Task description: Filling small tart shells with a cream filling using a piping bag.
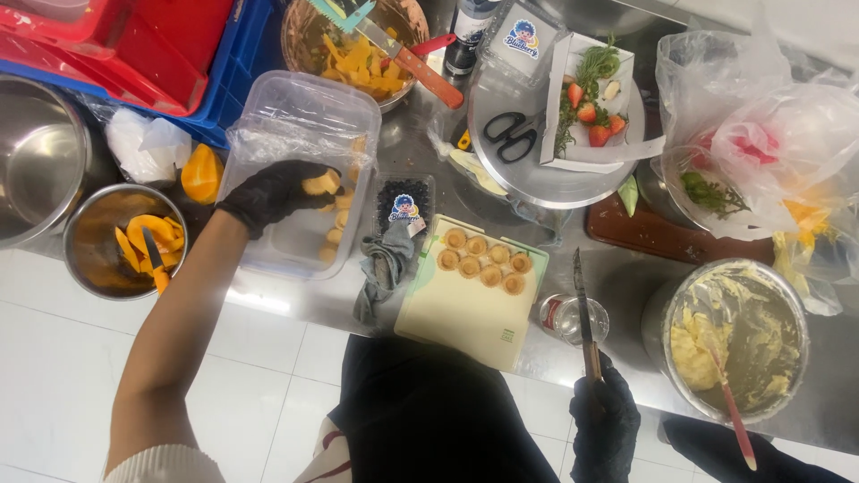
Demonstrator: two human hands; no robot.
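Over the steel counter [295, 300], left hand [273, 192] reaches into the clear tub [300, 121], pinching a mango piece [322, 184]; right hand [604, 420] grips a thin knife [582, 309] blade-up, clear of the tart shells [483, 259] on the board [465, 309] between.

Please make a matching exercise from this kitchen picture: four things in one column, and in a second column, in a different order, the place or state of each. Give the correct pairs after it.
Things:
1. left hand
2. right hand
3. small tart shells
4. scissors

Places or states:
A. lie on the round metal tray
B. holds a mango piece inside the clear plastic box
C. sit in a cluster on the pale cutting board
D. grips a thin long knife pointing away from the person

Pairs: 1-B, 2-D, 3-C, 4-A
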